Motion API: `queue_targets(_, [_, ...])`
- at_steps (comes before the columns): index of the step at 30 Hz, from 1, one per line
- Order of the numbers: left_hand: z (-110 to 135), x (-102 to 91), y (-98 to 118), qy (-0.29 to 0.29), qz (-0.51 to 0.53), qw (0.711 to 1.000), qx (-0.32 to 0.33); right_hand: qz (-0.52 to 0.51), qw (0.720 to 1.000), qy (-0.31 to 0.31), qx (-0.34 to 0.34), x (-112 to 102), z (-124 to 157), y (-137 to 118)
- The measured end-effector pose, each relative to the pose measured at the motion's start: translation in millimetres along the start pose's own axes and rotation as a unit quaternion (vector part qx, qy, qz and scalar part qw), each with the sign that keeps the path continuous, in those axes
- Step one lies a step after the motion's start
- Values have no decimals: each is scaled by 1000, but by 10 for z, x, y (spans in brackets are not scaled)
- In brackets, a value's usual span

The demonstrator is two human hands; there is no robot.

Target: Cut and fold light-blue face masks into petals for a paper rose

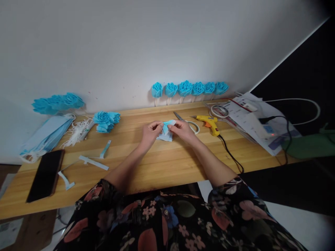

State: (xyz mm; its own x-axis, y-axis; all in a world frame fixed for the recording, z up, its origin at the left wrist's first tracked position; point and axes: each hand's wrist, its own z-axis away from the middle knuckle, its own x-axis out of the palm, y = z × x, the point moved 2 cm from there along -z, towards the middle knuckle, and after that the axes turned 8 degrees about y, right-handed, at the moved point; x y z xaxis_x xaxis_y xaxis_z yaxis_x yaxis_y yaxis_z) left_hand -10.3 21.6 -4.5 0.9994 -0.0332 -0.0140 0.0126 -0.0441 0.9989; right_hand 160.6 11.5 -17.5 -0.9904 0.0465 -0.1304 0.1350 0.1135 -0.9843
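A small piece of light blue mask fabric [165, 129] is folded between my two hands above the middle of the table. On its left edge, my left hand [153, 131] pinches it between thumb and fingertips. My right hand [181, 129] grips the opposite edge the same way. More pale blue fabric shows just below, on the wood; whether it is joined to the held piece I cannot tell. Scissors [194, 127] with white handles lie just behind my right hand, partly covered by it. To their right rests a yellow hot glue gun [209, 122].
Several blue fabric flowers [185, 88] lean on the wall; more flowers [105, 120] lie at left. Face masks [49, 132], white ear loops [76, 131], cut strips [93, 162] and a phone [46, 175] occupy the left. Papers [251, 122] and a power strip [264, 129] with cables sit right.
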Motion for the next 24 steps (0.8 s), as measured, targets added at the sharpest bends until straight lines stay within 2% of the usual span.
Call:
queue_targets(6, [-7,-8,-42,-27,25,999,-4,23,999,37,-22,-42,-33,39])
queue_targets(24, [-42,-26,-41,-36,19,999,-20,48,998,12,-32,-40,-23,44])
